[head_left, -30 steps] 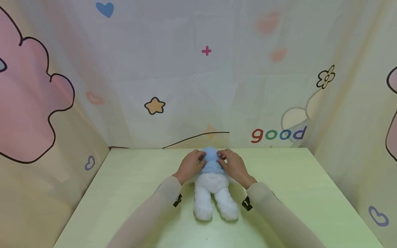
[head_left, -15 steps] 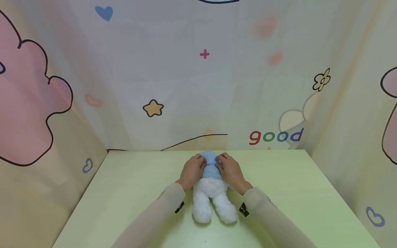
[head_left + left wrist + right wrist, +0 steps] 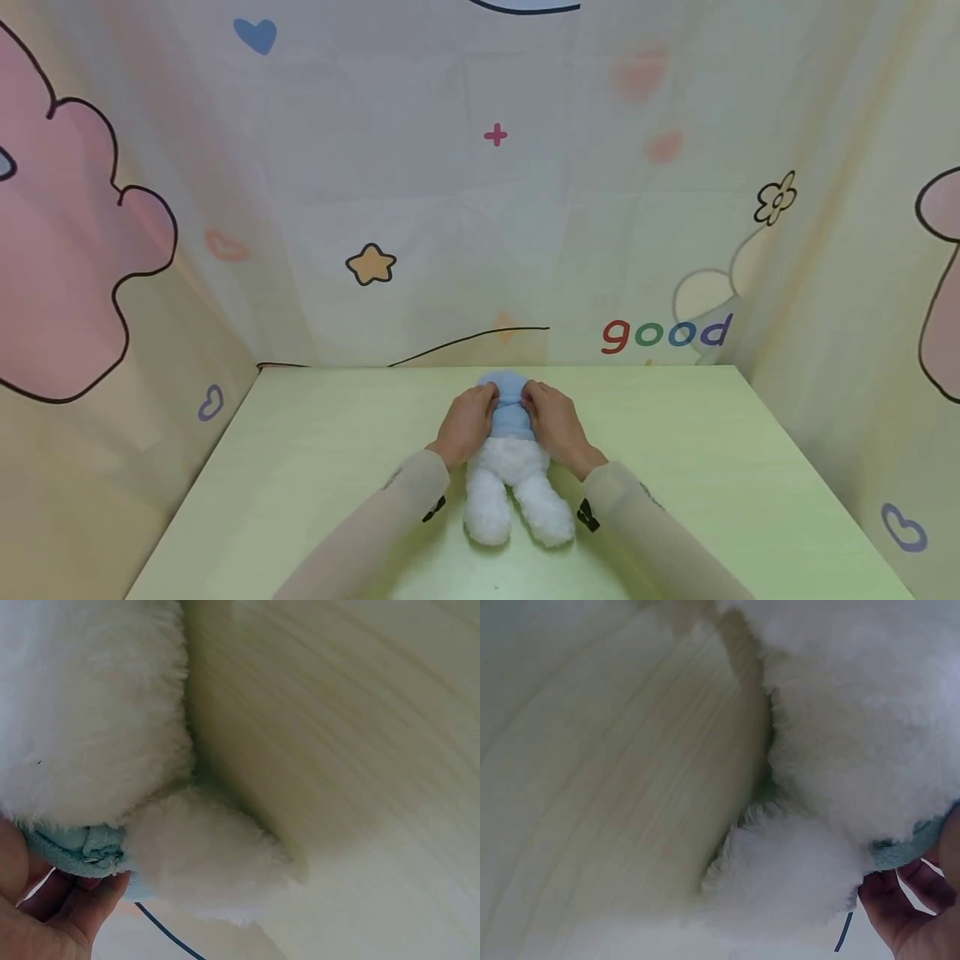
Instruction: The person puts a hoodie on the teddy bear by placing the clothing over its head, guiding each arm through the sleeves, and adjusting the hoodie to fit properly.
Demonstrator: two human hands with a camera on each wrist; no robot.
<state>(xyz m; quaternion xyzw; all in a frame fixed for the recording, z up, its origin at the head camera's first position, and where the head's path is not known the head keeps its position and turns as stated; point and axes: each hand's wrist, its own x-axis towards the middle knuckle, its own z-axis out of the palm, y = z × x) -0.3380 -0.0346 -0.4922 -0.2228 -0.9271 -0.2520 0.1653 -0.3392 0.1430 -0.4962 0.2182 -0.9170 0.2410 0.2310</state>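
In the head view a plush toy with white fluffy legs and lower body (image 3: pixel 512 458) lies on the table, feet toward me. A light blue cloth garment (image 3: pixel 512 421) covers its upper part, a rounded blue part beyond it. My left hand (image 3: pixel 463 427) pinches the blue cloth at its left side, and my right hand (image 3: pixel 557 423) does the same at the right. In the left wrist view, thumb and fingers close on the blue edge (image 3: pixel 75 851) beside a fluffy white arm (image 3: pixel 210 851). The right wrist view has fingertips right at the blue edge (image 3: pixel 907 851) too.
The pale green tabletop (image 3: pixel 330 450) extends on both sides of the toy. A printed curtain (image 3: pixel 420 167) stands behind the table's far edge and along both sides.
My fingers have drawn in from beside the blue part to grip the cloth, and both hands have come slightly nearer to me. The blue hem sits a little lower; the head view has shifted slightly.
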